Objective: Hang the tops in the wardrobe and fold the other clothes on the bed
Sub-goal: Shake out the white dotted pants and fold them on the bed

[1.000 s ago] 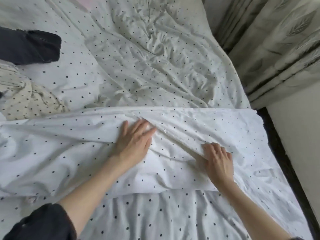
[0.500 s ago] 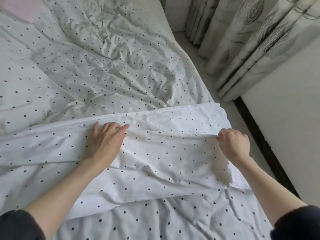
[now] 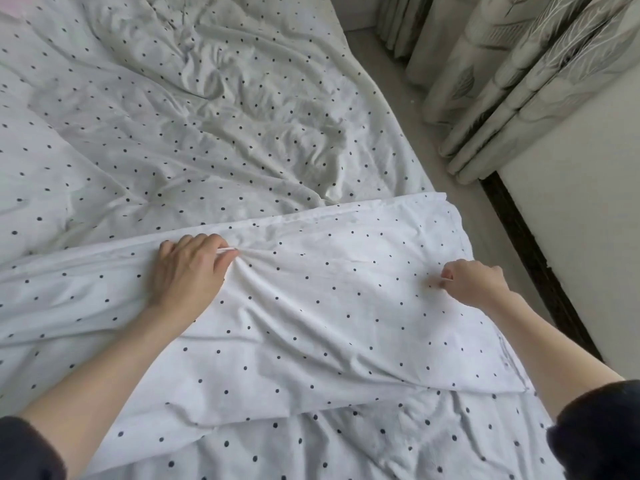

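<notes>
A white dotted cloth lies folded across the near part of the bed. The left hand pinches a gathered fold near its far edge; the right hand, fingers curled, pinches the cloth nearer its right end. Patterned curtains hang beside the bed.

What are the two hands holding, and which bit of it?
Both hands pinch the white dotted cloth lying folded on the bed. The left hand bunches it near the far folded edge; the right hand pinches it nearer the right end.
</notes>
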Motion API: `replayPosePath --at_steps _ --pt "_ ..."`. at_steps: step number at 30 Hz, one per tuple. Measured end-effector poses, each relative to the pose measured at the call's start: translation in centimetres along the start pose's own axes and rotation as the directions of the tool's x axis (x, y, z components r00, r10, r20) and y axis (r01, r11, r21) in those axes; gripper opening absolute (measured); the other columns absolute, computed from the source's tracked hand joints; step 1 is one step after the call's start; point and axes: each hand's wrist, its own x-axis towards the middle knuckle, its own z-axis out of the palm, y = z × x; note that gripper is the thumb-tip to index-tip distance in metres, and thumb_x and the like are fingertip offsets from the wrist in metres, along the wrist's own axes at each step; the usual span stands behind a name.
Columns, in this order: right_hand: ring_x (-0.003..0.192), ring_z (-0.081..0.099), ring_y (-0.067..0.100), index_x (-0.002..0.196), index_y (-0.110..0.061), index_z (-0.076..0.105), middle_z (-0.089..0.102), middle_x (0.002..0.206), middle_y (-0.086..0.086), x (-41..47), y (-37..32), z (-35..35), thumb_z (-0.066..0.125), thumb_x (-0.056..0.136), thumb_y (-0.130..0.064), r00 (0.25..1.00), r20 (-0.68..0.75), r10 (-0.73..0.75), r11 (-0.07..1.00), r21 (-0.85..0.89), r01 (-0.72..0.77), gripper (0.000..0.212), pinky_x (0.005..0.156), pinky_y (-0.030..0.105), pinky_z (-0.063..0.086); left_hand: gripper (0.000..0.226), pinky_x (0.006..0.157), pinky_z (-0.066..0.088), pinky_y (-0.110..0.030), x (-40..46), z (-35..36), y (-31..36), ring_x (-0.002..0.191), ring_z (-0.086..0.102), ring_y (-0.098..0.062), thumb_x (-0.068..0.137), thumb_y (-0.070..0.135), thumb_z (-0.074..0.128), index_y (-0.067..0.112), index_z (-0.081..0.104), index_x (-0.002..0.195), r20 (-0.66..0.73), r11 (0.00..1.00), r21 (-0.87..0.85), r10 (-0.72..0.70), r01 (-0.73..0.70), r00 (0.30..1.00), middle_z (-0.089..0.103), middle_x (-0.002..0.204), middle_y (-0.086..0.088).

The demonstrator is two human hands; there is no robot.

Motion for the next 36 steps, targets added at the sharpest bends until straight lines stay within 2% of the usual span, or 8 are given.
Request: replayPosePath --at_steps 5,11,15,18,22,26,31,36 --pt "0.095 0.05 0.027 0.095 -0.01 0.063 0.063 0.093 0.005 0.6 -0.3 -1.8 0.045 0.094 -0.011 0.895 -0.445 0.023 1.0 0.015 -0.018 0.017 0.076 0.036 0.025 0.037 0.067 0.035 -0.042 -0.2 -0.6 -0.1 0.069 0.062 -0.033 0.089 0.038 0.043 0.007 0.061 0.079 -0.092 0.999 -0.024 0.038 -0.04 0.995 0.064 0.074 -0.01" --pt "0.109 0.041 0.036 0.103 0.003 0.059 0.055 0.107 0.021 3.6 -2.9 -6.9 0.044 0.089 0.004 0.806 -0.585 0.09 0.97 0.234 0.062 0.021 0.066 0.038 0.034 0.026 0.07 0.024 -0.04 2.2 -1.2 -0.6 0.065 0.059 -0.034 0.092 0.029 0.056 0.006 0.058 0.082 -0.209 0.998 0.029 -0.054 0.062 0.976 0.062 0.067 -0.014" --pt "0.111 0.042 0.037 0.107 0.004 0.058 0.053 0.114 0.023 5.7 -5.0 -7.5 0.041 0.091 0.003 0.813 -0.569 0.127 0.948 0.309 0.069 0.024 0.069 0.038 0.036 0.027 0.077 0.023 -0.041 3.9 -0.2 -1.5 0.083 0.055 -0.034 0.093 0.035 0.055 0.009 0.059 0.091 -0.098 0.98 0.112 -0.152 0.163 0.984 0.063 0.082 -0.015" --pt "0.131 0.029 0.035 0.131 -0.004 0.044 0.035 0.141 0.018 5.8 -6.3 -6.1 0.041 0.098 -0.014 0.86 -0.494 0.126 0.92 0.382 0.085 0.035 0.09 0.047 0.039 0.034 0.081 0.024 -0.041 3.8 0.5 -2.4 0.098 0.052 -0.033 0.092 0.042 0.052 0.012 0.058 0.108 -0.005 0.976 0.119 -0.183 0.182 0.983 0.062 0.098 -0.014" --pt "0.144 0.011 0.025 0.147 -0.019 0.024 0.012 0.157 0.007 3.3 -9.8 -2.9 0.033 0.1 -0.036 0.87 -0.493 -0.01 0.902 0.371 0.22 0.051 0.112 0.055 0.014 0.046 0.089 0.028 -0.047 1.4 -0.4 -3.1 0.101 0.053 -0.034 0.094 0.043 0.038 0.014 0.052 0.127 -0.01 0.981 0.151 -0.12 0.12 0.993 0.059 0.11 -0.014" --pt "0.141 0.017 0.02 0.139 -0.028 0.032 0.024 0.151 -0.001 0.9 -12.4 0.7 0.027 0.098 -0.039 0.878 -0.446 -0.173 0.876 0.338 0.344 0.043 0.111 0.056 0.01 0.062 0.105 0.019 -0.051 -2.2 -2.2 -5.1 0.125 0.045 -0.027 0.089 0.049 0.018 0.023 0.043 0.14 0.133 0.98 0.161 -0.136 0.114 0.982 0.046 0.14 -0.009" --pt "0.14 0.016 0.02 0.136 -0.026 0.035 0.026 0.15 0.003 -0.1 -13.5 0.8 0.023 0.097 -0.04 0.945 -0.327 -0.024 0.868 0.461 0.182 0.043 0.11 0.061 0.007 0.059 0.114 0.003 -0.047 -5.4 -4.5 -12.2 0.143 0.013 -0.019 0.095 0.052 0.001 0.034 0.01 0.15 0.287 0.934 0.257 -0.32 0.25 0.903 0.014 0.158 0.003" --pt "0.145 0.004 0.018 0.146 -0.026 0.024 0.011 0.158 0.001 -6.1 -21.5 0.7 0.024 0.1 -0.041 0.864 -0.412 -0.29 0.841 0.321 0.436 0.049 0.111 0.055 0.001 0.052 0.116 -0.003 -0.046 -7.7 -5.3 -16.0 0.146 -0.001 -0.015 0.099 0.043 0.011 0.038 -0.001 0.149 0.331 0.913 0.224 -0.401 0.341 0.855 -0.001 0.159 0.006"
